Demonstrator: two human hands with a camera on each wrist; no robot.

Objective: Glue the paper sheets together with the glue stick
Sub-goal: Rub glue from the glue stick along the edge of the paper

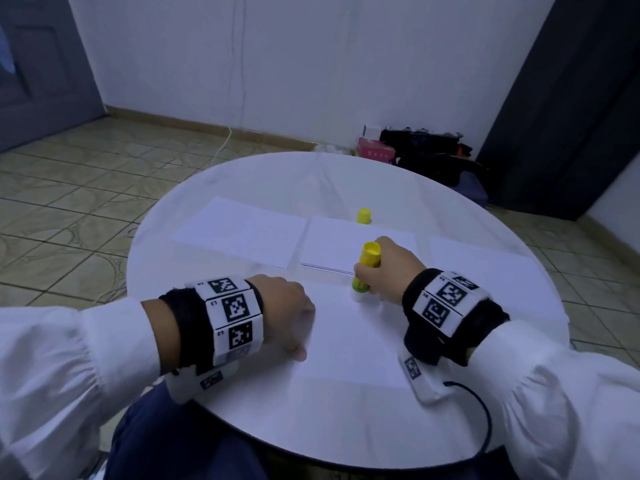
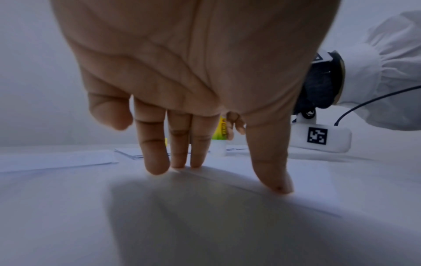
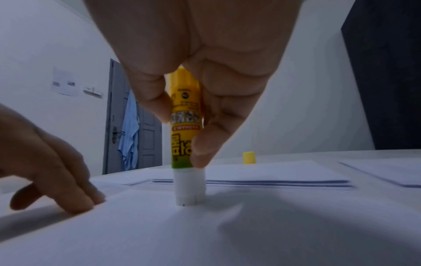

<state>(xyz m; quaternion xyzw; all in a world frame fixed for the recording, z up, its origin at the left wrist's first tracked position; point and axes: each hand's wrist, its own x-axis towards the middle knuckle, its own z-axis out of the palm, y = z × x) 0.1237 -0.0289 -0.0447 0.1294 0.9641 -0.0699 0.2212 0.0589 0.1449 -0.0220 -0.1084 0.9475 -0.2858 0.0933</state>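
My right hand (image 1: 384, 271) grips a yellow glue stick (image 1: 366, 268) upright, its white glue end (image 3: 190, 189) pressed down on a white paper sheet (image 1: 349, 341) in front of me. In the right wrist view the fingers (image 3: 205, 147) pinch the stick's (image 3: 185, 117) barrel. My left hand (image 1: 287, 313) lies flat at the sheet's left edge, fingertips (image 2: 157, 165) straight and pressing the paper (image 2: 227, 216) down. The stick's yellow cap (image 1: 364, 215) stands apart at the far side.
Other white sheets lie on the round white table (image 1: 242, 410): one at far left (image 1: 242, 230), a small stack in the middle (image 1: 332, 244), one at right (image 1: 478, 261). Bags (image 1: 433, 150) and a pink box (image 1: 375, 152) sit on the floor beyond.
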